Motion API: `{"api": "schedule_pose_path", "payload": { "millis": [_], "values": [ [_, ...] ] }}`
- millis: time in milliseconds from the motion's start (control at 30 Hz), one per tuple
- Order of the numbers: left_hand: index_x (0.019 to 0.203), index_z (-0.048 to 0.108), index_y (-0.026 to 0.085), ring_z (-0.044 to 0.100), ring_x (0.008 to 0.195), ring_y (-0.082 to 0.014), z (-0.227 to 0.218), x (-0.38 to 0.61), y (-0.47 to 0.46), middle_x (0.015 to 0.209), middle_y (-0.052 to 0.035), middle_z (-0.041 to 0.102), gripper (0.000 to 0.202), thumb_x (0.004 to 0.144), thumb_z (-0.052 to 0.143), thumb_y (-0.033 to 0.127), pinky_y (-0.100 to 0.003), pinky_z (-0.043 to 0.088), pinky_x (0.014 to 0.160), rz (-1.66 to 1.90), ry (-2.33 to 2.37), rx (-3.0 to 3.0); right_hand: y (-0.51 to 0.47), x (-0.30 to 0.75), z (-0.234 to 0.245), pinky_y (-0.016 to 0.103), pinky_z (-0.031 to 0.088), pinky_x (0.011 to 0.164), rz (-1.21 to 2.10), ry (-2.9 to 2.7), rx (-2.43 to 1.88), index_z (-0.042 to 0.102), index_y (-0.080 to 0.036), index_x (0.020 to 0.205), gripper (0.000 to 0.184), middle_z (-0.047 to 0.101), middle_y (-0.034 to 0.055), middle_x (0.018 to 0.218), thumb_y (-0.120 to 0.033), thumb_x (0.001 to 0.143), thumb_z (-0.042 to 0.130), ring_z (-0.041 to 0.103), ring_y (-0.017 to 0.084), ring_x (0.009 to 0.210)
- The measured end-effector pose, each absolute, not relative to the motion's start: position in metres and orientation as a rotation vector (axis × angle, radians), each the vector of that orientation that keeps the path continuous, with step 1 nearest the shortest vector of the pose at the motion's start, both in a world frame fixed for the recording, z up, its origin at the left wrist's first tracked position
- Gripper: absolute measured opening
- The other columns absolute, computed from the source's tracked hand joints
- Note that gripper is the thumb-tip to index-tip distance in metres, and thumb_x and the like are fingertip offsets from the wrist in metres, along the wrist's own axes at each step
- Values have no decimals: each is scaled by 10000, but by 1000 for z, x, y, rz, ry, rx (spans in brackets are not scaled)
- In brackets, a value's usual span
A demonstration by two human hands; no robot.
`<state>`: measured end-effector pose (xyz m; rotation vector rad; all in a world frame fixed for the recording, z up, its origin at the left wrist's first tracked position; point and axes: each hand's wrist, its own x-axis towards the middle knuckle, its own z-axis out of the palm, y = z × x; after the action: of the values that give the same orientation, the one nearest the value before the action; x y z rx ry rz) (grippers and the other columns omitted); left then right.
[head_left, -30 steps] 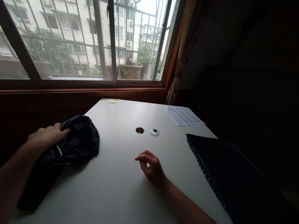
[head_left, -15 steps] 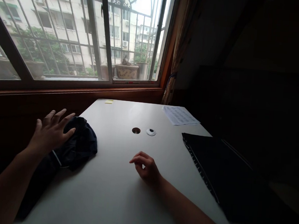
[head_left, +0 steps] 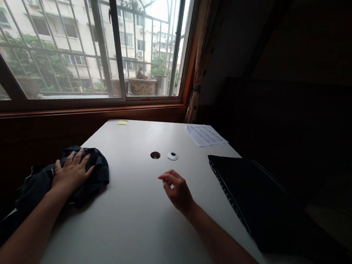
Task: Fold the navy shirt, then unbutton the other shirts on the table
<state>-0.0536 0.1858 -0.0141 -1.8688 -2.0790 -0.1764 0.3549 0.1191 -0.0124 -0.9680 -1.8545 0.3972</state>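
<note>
On the left of the white table lies a crumpled dark navy cloth, which looks like a garment point(head_left: 98, 170). My left hand point(head_left: 72, 172) rests flat on it, palm down with fingers spread, gripping nothing. Above the middle of the table is my right hand point(head_left: 176, 189), its fingers curled and the thumb bent in towards the forefinger, forming a small loop. Nothing shows between those fingers. A dark flat cloth point(head_left: 250, 199) with a light-stitched edge is spread on the right side, apart from my right hand.
The white table point(head_left: 132, 226) has a round cable hole point(head_left: 155, 155) with its white cover point(head_left: 172, 156) beside it. Printed sheets point(head_left: 206, 135) lie at the far right, and a yellow sticky note point(head_left: 122, 122) at the far left. A barred window point(head_left: 79, 39) stands behind.
My left hand has come down onto the crumpled navy garment, which now lies bunched further left. My right hand has risen slightly, still curled. The view has shifted a little.
</note>
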Motion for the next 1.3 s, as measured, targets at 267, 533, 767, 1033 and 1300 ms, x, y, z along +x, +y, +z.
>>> {"api": "schedule_pose_path", "payload": {
  "millis": [267, 533, 767, 1033, 1300],
  "values": [
    [1496, 447, 169, 165, 1504, -341, -19, -53, 185, 1648, -137, 219, 622, 963, 324, 465, -652, 70, 1172, -206, -2054, -1846, 162, 454, 9, 406, 478, 922, -283, -1675, -1466, 659, -192, 1115, 225, 640, 98, 1078, -288, 945, 547, 596, 250, 955],
    [1473, 475, 145, 178, 1501, -335, -14, -51, 180, 1638, -145, 246, 611, 955, 331, 435, -643, 86, 1178, -190, -2023, -1846, 167, 551, -32, 441, 464, 817, -454, -1413, -2438, 658, -102, 1209, 412, 569, 225, 1264, -393, 927, 583, 529, 368, 1098],
    [1474, 474, 137, 192, 1503, -328, -15, -52, 175, 1629, -171, 255, 606, 964, 337, 433, -615, 61, 1193, -236, -1970, -1881, 168, 559, -34, 383, 435, 776, -398, -1474, -2465, 747, -123, 1081, 356, 655, 183, 1185, -331, 990, 473, 555, 322, 1044],
    [1462, 492, 140, 182, 1509, -312, -16, -50, 171, 1627, -156, 269, 575, 963, 364, 395, -581, 31, 1209, -248, -1912, -1853, 168, 563, -32, 372, 416, 761, -372, -1412, -2466, 736, -137, 1081, 397, 710, 162, 1123, -336, 1023, 397, 603, 300, 946],
    [1461, 493, 142, 176, 1513, -310, -14, -49, 168, 1624, -150, 280, 572, 958, 383, 390, -578, 26, 1215, -271, -1912, -1875, 167, 558, -30, 368, 422, 771, -368, -1430, -2446, 724, -156, 1142, 375, 727, 150, 1132, -327, 1022, 414, 610, 301, 962]
  ]
}}
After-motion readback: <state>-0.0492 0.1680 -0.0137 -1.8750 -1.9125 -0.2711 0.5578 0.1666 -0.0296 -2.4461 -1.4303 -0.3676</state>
